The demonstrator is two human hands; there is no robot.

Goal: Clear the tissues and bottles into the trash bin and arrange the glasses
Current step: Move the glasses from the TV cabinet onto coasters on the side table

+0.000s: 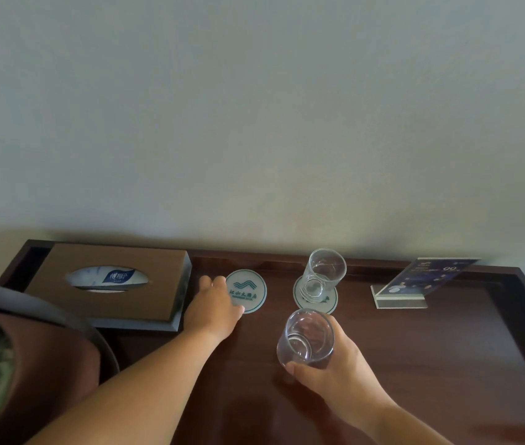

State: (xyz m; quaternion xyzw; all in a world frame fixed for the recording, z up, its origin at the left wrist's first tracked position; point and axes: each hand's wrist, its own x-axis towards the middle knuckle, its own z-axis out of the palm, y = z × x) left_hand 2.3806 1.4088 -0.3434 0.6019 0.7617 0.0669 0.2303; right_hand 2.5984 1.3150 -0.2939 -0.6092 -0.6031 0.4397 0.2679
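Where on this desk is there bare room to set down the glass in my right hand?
The empty coaster under your left hand is free. Bare wood lies between the card stand and the desk's right rim. The back gets crowded around the tissue box and the standing glass.

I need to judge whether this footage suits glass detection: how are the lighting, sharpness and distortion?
Head view: dim, soft light with no hard shadows; the wide lens bows the table edge and wall line; the standing glass on its coaster is fairly crisp; the glass held in the right hand is pale and low in contrast; the left hand touches the other coaster.
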